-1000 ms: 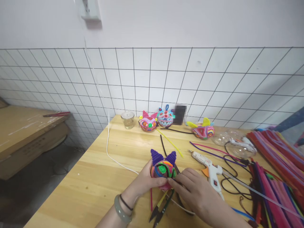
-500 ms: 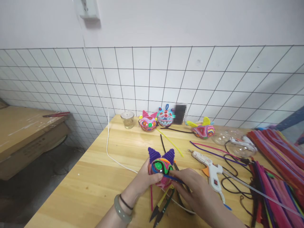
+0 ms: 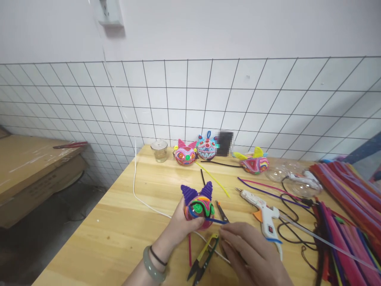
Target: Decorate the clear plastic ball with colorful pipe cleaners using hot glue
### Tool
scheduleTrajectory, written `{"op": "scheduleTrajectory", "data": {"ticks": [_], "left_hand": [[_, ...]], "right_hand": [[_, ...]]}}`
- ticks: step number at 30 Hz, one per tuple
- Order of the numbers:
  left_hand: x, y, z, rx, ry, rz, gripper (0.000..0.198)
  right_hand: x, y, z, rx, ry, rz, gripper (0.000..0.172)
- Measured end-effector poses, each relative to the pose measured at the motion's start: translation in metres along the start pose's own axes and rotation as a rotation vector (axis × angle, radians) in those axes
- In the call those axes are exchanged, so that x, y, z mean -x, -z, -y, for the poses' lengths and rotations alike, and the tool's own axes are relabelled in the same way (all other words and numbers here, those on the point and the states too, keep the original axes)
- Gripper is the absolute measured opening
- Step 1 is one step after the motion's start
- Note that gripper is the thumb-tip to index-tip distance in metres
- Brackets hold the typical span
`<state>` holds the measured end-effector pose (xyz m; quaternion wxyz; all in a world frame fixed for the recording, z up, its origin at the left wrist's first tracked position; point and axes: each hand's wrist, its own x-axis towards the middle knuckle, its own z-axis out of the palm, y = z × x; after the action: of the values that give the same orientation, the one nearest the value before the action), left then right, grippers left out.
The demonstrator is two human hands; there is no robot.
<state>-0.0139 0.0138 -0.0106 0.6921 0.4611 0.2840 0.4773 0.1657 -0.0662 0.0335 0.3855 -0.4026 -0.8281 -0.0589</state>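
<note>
My left hand (image 3: 181,220) is wrapped round a colourful round ornament (image 3: 205,200) with two purple pointed ears and a green spiral eye; its thumb presses on the front. A blue pipe cleaner (image 3: 216,221) runs from the ornament to the right, its far end pinched in the fingertips of my right hand (image 3: 247,246). Below the ornament lie yellow-and-green handled snips (image 3: 205,258), their blades pointing toward me. Another pair of scissors (image 3: 222,212) lies just behind my right fingertips.
Three finished ornaments (image 3: 185,154) and a glass cup (image 3: 160,151) stand at the back. On the right are a white glue gun (image 3: 262,208), its cable, clear plastic balls (image 3: 303,186) and pipe cleaner bundles (image 3: 342,238). A white cord (image 3: 149,204) crosses the table.
My right hand has moved right and down, away from the ornament, with the blue pipe cleaner's end. The ornament has shifted slightly left and tilted in my left hand.
</note>
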Motion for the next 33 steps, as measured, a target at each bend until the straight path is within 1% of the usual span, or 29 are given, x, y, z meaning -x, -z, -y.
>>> {"op": "scheduleTrajectory", "data": {"ticks": [2, 6, 9, 13, 18, 24, 26, 28, 30, 31, 33], "left_hand": [[0.001, -0.001, 0.000, 0.002, 0.002, 0.011, 0.060], [0.001, -0.002, 0.002, 0.030, 0.007, 0.050, 0.063], [0.001, -0.004, 0.002, 0.033, 0.006, 0.057, 0.065], [0.001, -0.006, -0.001, -0.001, 0.002, 0.043, 0.066], [0.002, -0.008, -0.003, -0.011, 0.007, 0.058, 0.067], [0.001, -0.010, -0.004, -0.035, 0.059, 0.050, 0.065], [0.000, -0.009, -0.001, -0.034, 0.074, 0.076, 0.064], [0.000, -0.006, 0.002, -0.014, 0.069, 0.128, 0.064], [-0.001, -0.003, 0.005, -0.017, 0.040, 0.169, 0.060], [-0.001, -0.002, 0.006, -0.028, 0.027, 0.167, 0.055], [-0.002, 0.000, 0.008, -0.030, 0.029, 0.122, 0.044]], "right_hand": [[0.001, -0.003, 0.003, -0.035, -0.014, -0.010, 0.017], [0.005, -0.012, -0.008, 0.113, -0.051, -0.023, 0.016], [0.008, -0.016, -0.019, 0.145, -0.092, 0.037, 0.017], [0.010, -0.019, -0.024, 0.109, -0.140, 0.125, 0.012], [0.009, -0.017, -0.029, 0.117, -0.076, 0.143, 0.016], [0.005, -0.015, -0.029, 0.181, 0.072, 0.179, 0.032], [0.005, -0.015, -0.030, 0.178, 0.096, 0.190, 0.033], [0.004, -0.015, -0.031, 0.192, 0.094, 0.201, 0.034], [0.004, -0.014, -0.032, 0.221, 0.088, 0.199, 0.036], [0.004, -0.013, -0.032, 0.233, 0.094, 0.192, 0.037], [0.005, -0.011, -0.033, 0.252, 0.096, 0.186, 0.037]]}}
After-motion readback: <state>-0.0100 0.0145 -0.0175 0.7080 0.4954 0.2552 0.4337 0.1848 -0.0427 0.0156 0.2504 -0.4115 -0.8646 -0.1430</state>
